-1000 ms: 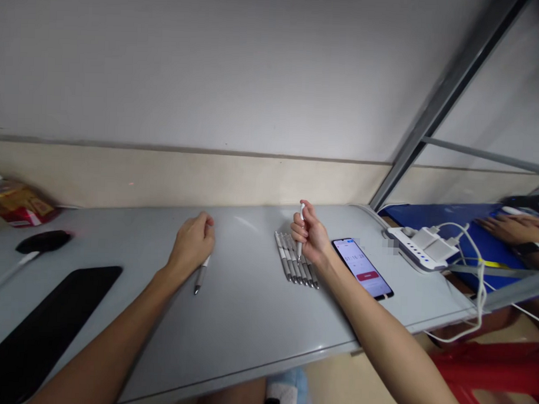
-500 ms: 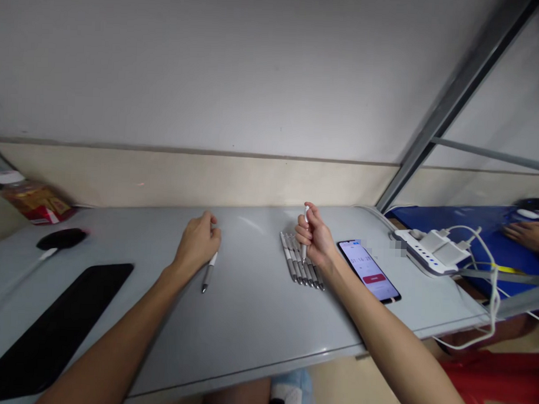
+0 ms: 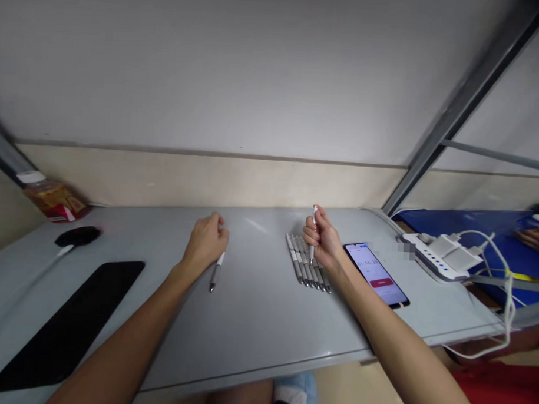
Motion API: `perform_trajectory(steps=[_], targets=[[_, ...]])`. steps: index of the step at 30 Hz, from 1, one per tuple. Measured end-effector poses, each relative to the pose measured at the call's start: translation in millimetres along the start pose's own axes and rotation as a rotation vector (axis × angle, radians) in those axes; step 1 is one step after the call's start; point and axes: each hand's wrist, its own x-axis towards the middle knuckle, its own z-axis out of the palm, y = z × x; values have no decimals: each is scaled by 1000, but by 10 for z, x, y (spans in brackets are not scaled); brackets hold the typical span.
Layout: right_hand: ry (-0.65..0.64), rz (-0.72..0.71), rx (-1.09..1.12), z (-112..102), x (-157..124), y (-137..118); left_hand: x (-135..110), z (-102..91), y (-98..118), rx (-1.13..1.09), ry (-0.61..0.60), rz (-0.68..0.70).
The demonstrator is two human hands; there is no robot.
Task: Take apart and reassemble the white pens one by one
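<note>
My right hand (image 3: 323,236) is closed around a white and grey pen (image 3: 314,212), held nearly upright with its metal tip down. The thumb is by the pen's top end. Below and beside that hand, a row of several matching pens (image 3: 300,265) lies side by side on the grey table (image 3: 248,319); the hand hides part of the row. My left hand (image 3: 206,241) rests on the table with curled fingers over the upper end of another pen (image 3: 216,274). This pen's grey grip and tip stick out toward me; its top is hidden under the fingers.
A lit phone (image 3: 377,276) lies right of my right forearm, with a white power strip (image 3: 439,258) beyond it. At left are a black mat (image 3: 70,325), a black round object (image 3: 78,236) with a white cable, and a bottle (image 3: 55,197). Another person's hand (image 3: 536,238) shows far right.
The whole view has shifted slightly, so everything sits further right. Both hands keep nearly the same pose over their pens; the right fingertips at the pen's top have moved a little.
</note>
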Motion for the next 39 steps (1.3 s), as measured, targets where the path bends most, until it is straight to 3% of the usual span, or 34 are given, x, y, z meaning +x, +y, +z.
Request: perform_trajectory(steps=[9,14,17,23,26,30,39], targets=[[-30,-3,7,20,-6,-15,-44,0,15,151,-128,-33],[-98,102,-215,158,39,90,-73,-37,27,202,-234,-57],[-90,141,-549,224,126,189,-87,-58,27,213,-250,-80],[21,-48,-1632,235,358,207,-106,-52,8,190,-277,-75],[30,-15,-1893,185,425,209,-109,-61,15,219,-336,-61],[21,18,-1953,76,435,263,-114,-87,46,254,-388,-51],[38,-2,-1870,-3,373,254,-139,-67,102,210,-323,-28]])
